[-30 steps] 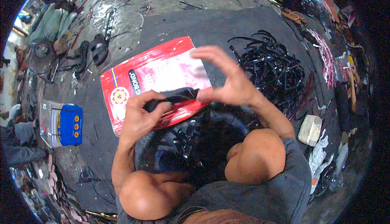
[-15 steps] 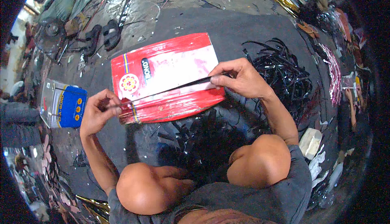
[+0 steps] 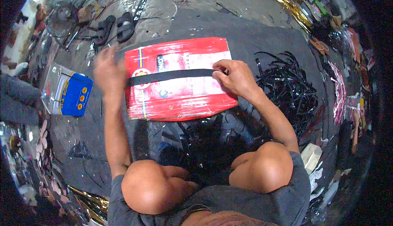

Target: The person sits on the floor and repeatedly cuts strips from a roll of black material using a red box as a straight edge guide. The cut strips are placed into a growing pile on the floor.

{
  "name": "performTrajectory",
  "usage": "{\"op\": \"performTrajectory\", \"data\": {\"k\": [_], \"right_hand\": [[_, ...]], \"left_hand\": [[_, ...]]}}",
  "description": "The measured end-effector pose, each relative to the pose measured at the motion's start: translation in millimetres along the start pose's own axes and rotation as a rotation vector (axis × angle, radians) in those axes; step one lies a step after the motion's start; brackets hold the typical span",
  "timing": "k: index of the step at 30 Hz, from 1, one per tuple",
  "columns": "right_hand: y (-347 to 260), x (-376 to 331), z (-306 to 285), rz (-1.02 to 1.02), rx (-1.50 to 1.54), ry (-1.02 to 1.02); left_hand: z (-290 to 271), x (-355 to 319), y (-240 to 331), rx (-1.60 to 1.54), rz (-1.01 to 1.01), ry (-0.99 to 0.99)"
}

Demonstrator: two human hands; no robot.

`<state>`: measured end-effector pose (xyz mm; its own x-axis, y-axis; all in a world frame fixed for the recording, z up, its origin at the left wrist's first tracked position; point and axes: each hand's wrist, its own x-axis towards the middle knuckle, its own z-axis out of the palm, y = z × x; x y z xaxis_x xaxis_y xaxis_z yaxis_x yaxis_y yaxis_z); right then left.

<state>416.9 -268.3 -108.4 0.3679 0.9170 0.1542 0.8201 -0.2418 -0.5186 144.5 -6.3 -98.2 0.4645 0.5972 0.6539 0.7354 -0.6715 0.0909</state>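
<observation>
A flat black strip point(image 3: 176, 75) lies straight across a red and white board point(image 3: 180, 107) with a shiny surface and a flower mark. My right hand point(image 3: 237, 78) pinches the strip's right end near the board's right edge, thumb against fingers. At the strip's other end is my left hand point(image 3: 109, 72), beside the board's left edge; motion smears its fingers, so its grip on the strip cannot be made out. To the right of the board, a tangled heap of similar glossy black strips point(image 3: 288, 89) rests on the dark mat.
A blue and clear square container point(image 3: 73, 95) stands at the left. Black sandals point(image 3: 125, 27) lie at the far left. Pink strips point(image 3: 339, 93) and a pale block point(image 3: 311, 157) are on the right. Dark scraps point(image 3: 192, 138) lie between my knees and the board.
My left hand has moved up, away from me, and now blurs. The strip has turned from slanting on edge to nearly level with its broad face showing. My right hand keeps its pinch.
</observation>
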Motion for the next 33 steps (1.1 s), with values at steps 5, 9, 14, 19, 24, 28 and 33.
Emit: {"op": "performTrajectory", "data": {"k": [5, 9, 14, 19, 24, 28, 33], "right_hand": [[0.9, -3.7, 0.2, 0.032, 0.053, 0.02], [7.5, -9.1, -4.0, -0.045, 0.018, 0.119], [16.6, -14.3, -10.9, -0.225, -0.068, 0.198], [19.9, -20.9, -11.7, -0.252, -0.062, 0.206], [23.2, -24.6, -11.6, -0.3, -0.066, 0.169], [24.4, -23.3, -16.1, -0.27, 0.0, 0.139], [25.1, -20.8, -12.6, -0.16, 0.073, 0.159]], "left_hand": [[36.5, -33.9, 174.2, -1.021, 0.26, -0.467], [45.8, -44.6, 191.1, -1.139, 0.11, -0.616], [53.0, -55.7, 195.3, -0.999, 0.193, -0.392], [50.7, -60.5, 198.7, -0.982, 0.236, -0.276], [55.2, -64.2, 194.9, -0.94, 0.342, -0.239], [53.4, -56.8, 194.4, -1.031, 0.264, -0.307], [58.3, -58.9, 194.9, -1.065, 0.227, -0.317]]}}
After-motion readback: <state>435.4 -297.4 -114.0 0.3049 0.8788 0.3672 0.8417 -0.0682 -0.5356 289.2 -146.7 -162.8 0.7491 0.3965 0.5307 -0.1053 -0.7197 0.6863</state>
